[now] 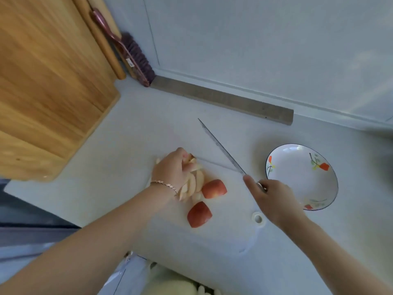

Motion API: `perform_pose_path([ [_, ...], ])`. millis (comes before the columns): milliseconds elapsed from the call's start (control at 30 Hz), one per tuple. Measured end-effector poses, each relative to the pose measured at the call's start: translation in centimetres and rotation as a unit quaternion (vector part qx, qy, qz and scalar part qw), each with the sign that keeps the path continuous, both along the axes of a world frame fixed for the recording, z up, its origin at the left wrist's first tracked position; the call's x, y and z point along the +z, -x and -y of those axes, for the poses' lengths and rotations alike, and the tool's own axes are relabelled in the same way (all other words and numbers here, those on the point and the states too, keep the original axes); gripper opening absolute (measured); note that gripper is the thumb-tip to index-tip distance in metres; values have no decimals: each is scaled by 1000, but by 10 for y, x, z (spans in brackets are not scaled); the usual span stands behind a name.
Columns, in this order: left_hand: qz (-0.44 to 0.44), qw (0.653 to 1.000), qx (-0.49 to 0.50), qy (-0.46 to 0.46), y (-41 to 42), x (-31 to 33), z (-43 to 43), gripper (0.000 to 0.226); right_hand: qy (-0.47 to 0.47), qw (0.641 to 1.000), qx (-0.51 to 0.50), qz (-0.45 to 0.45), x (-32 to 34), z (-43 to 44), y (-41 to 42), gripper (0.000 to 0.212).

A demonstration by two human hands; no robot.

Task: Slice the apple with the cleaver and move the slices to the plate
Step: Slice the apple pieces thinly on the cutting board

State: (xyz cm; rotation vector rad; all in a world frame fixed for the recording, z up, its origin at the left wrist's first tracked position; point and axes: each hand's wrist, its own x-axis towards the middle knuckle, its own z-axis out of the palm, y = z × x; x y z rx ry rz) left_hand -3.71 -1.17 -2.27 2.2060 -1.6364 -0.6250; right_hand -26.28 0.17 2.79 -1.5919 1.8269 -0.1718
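On the white cutting board (223,237) lie two red-skinned apple quarters (214,188) and a pile of pale apple slices (192,184). My left hand (171,168) curls over the far end of that pile and grips a piece of apple. My right hand (274,199) grips the handle of the cleaver (221,146), forefinger stretched along its spine. The blade is seen edge-on, pointing away to the upper left, right of the slices. The white plate (282,165) with red flowers stands to the right of the board and holds nothing.
A large wooden board (46,77) leans at the left with a rolling pin (102,39) and a brush (129,54) beside it. A grey strip (221,101) lies along the wall. The counter edge runs at the lower left.
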Motion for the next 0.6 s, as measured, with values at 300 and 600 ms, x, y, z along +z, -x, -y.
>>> perform_pose_path([
  [300, -14, 954, 268, -138, -169, -35, -145, 30, -95, 985, 52, 138, -16, -35, -136, 54],
  [600, 49, 944, 248, -214, -251, -55, -207, 21, -99, 983, 106, 111, -20, -71, -227, 52],
])
